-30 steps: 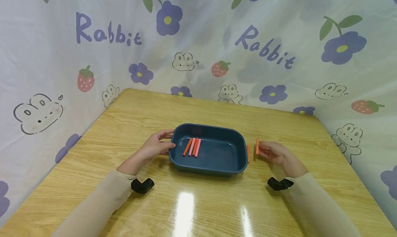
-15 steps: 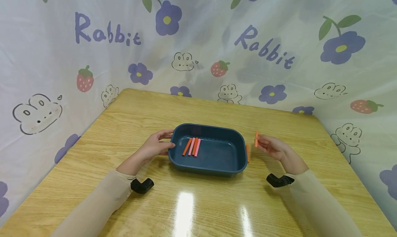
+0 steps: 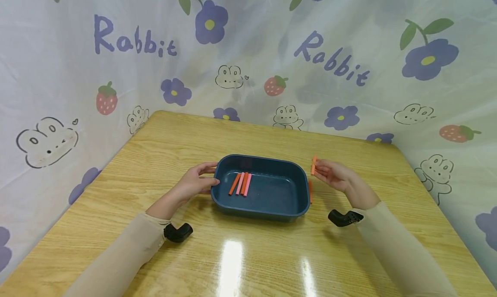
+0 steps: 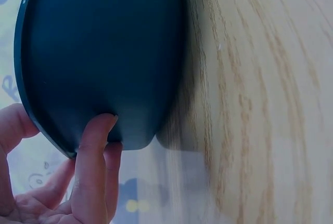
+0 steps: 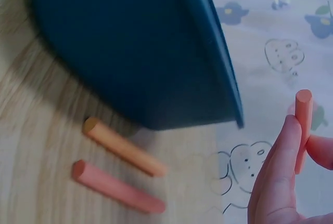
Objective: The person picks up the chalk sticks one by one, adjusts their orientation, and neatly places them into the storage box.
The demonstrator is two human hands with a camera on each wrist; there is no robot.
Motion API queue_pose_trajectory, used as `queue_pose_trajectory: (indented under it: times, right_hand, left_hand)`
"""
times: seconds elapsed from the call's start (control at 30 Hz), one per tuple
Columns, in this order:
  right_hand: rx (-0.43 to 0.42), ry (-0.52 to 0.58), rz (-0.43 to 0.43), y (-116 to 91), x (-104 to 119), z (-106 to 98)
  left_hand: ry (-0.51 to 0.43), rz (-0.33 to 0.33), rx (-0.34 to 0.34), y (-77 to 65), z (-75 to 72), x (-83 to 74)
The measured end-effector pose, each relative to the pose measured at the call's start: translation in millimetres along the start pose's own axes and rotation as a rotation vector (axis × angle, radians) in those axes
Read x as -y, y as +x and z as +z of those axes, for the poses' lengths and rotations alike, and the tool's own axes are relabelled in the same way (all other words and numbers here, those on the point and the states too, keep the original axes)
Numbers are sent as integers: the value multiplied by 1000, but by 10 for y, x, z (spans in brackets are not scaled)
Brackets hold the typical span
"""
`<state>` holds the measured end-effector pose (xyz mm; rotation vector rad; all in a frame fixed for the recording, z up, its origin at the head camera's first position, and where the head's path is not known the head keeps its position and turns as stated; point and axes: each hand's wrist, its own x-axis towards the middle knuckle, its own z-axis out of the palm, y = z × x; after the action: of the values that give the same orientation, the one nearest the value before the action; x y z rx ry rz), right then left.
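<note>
A dark blue plastic box (image 3: 268,207) with rounded corners stands on the table. At its left end my left hand (image 3: 190,182) grips the rim and outer wall; the left wrist view shows fingertips on the wall (image 4: 104,52). To the right of the box, my right hand (image 3: 334,174) pinches an orange chalk stick (image 3: 313,166) upright between thumb and fingers, raised off the table. Several orange-red and pink chalk sticks (image 3: 240,184) lie side by side inside the box, towards its left end.
An orange chalk stick (image 5: 125,146) and a pinkish one (image 5: 117,186) lie on the table beside the box's right end. The wooden table (image 3: 174,137) is bordered by a white printed cloth (image 3: 256,42) at the back and sides.
My right hand has lifted the orange chalk stick and carried it away from me, then a little left towards the box. My left hand and the box have stayed put.
</note>
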<state>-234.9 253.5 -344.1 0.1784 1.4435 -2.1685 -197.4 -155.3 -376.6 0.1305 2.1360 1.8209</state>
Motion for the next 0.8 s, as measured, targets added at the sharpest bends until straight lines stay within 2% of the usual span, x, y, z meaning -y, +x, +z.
queue_pose_trajectory:
  times: [0.37, 0.8]
  right_hand:
    - [-29, -35, 15, 76, 87, 233]
    - [-32, -58, 29, 232, 77, 541]
  left_hand:
    - [-4, 8, 13, 9, -13, -3]
    - [-3, -8, 3, 25, -2, 15]
